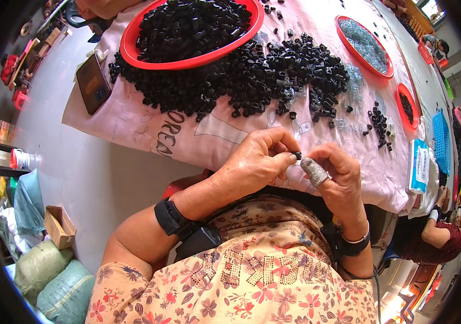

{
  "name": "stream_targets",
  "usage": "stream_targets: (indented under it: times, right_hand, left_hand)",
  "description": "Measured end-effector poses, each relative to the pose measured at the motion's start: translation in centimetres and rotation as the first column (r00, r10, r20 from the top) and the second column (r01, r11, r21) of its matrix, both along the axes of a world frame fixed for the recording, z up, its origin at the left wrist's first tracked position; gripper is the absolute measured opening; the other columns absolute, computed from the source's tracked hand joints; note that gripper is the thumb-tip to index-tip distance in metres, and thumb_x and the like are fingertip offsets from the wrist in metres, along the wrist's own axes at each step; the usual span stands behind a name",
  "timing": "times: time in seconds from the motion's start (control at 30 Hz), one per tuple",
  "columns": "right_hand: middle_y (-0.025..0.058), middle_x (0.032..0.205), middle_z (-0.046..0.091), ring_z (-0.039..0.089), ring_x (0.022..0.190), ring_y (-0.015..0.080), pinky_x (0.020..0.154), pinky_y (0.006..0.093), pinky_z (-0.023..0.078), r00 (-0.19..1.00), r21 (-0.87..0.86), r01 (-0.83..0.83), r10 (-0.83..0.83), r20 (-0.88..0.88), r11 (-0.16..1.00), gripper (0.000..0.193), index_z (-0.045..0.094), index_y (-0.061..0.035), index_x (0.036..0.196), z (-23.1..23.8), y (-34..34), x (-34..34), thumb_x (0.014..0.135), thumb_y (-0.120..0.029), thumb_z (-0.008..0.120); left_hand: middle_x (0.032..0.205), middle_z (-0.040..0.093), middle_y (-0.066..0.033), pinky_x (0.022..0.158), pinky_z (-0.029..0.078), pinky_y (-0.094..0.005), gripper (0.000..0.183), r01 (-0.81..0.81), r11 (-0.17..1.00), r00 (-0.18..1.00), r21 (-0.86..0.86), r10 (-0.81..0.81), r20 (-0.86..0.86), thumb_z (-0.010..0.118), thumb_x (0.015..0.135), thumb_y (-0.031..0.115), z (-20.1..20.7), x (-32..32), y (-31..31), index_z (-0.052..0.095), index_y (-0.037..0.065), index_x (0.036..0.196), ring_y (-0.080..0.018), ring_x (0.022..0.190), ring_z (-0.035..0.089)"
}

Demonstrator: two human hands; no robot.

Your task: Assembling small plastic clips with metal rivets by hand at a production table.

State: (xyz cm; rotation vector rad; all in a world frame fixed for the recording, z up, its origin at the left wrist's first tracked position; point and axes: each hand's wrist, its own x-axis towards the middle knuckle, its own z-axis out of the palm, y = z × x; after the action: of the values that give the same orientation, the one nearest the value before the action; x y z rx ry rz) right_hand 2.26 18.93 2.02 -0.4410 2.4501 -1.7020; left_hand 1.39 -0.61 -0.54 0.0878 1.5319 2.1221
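Over the near edge of the cloth-covered table, my left hand (pixel 260 161) pinches a small black plastic piece (pixel 297 155) between thumb and fingertips. Close against it on the right, my right hand (pixel 342 175) has its fingers curled in, with a grey wrapping (pixel 314 171) round the thumb. Whatever the right fingertips hold is hidden. Beyond both hands spreads a wide heap of small black plastic pieces (pixel 246 86). Small silvery springs (pixel 353 83) lie at the heap's right side, and a smaller cluster of black pieces (pixel 379 125) sits nearer to me.
A large red basin (pixel 128 48) full of black pieces stands on the heap. Red trays hold springs (pixel 364 43) and dark pieces (pixel 406 105). A phone (pixel 93 83) lies at the left edge. Rightward are a blue-white packet (pixel 418 166), a blue basket (pixel 441 141) and a seated person (pixel 438 240).
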Motion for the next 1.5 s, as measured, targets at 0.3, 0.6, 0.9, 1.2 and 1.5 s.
stream_targets:
  times: [0.3,0.6,0.9,1.2,1.5]
  right_hand:
    - [-0.0038,0.084,0.06,0.053,0.074,0.0024,0.063,0.0187,0.045,0.934,-0.168,-0.019,0.077,0.349,0.986,0.012,0.062,0.0005,0.096,0.4,0.8,-0.5,0.087,-0.005,0.067]
    - [-0.0029,0.08,0.061,0.055,0.066,0.0016,0.055,0.0166,0.044,0.909,-0.19,0.005,0.074,0.411,0.982,0.015,0.062,-0.0006,0.096,0.3,1.0,-0.6,0.088,-0.011,0.068]
    - [-0.0012,0.078,0.063,0.059,0.066,0.0037,0.058,0.0177,0.047,0.896,-0.23,0.048,0.061,0.441,0.972,0.014,0.061,-0.0013,0.095,0.0,0.9,-0.9,0.09,-0.013,0.067]
    - [0.0001,0.081,0.065,0.061,0.071,0.0047,0.064,0.0186,0.048,0.939,-0.212,0.048,0.028,0.342,0.976,0.013,0.061,-0.0011,0.101,-0.9,0.9,-0.8,0.091,-0.009,0.064]
    - [0.0013,0.086,0.066,0.062,0.075,0.0055,0.067,0.0193,0.05,0.967,-0.208,0.017,0.037,0.253,0.978,0.014,0.061,-0.0006,0.105,-0.7,0.8,-0.6,0.091,-0.006,0.063]
  left_hand:
    - [0.075,0.055,0.0035,0.053,0.042,-0.0172,0.008,0.025,0.997,0.992,-0.076,-0.034,-0.125,0.059,0.092,0.002,-0.3,0.0,0.2,0.06,0.002,0.1,-0.001,0.063,0.052]
    - [0.072,0.055,0.002,0.051,0.041,-0.0181,0.008,0.058,0.996,0.992,-0.068,-0.065,-0.108,0.059,0.092,0.0,-0.2,0.0,0.2,0.06,0.0,0.099,-0.0025,0.06,0.052]
    - [0.072,0.056,0.0012,0.05,0.041,-0.0188,0.008,0.073,0.995,0.989,-0.067,-0.081,-0.127,0.058,0.092,0.002,-0.3,-0.1,0.0,0.059,0.0,0.1,-0.0031,0.06,0.053]
    - [0.077,0.06,0.0004,0.053,0.044,-0.0183,0.012,0.079,0.997,0.994,-0.023,-0.081,-0.068,0.06,0.093,0.007,0.1,-0.1,-0.1,0.06,-0.001,0.102,-0.004,0.063,0.057]
    - [0.086,0.066,-0.0022,0.055,0.045,-0.018,0.014,0.085,0.996,0.996,-0.037,-0.086,-0.014,0.06,0.094,0.012,0.5,-0.2,-0.3,0.061,0.001,0.104,-0.004,0.065,0.058]
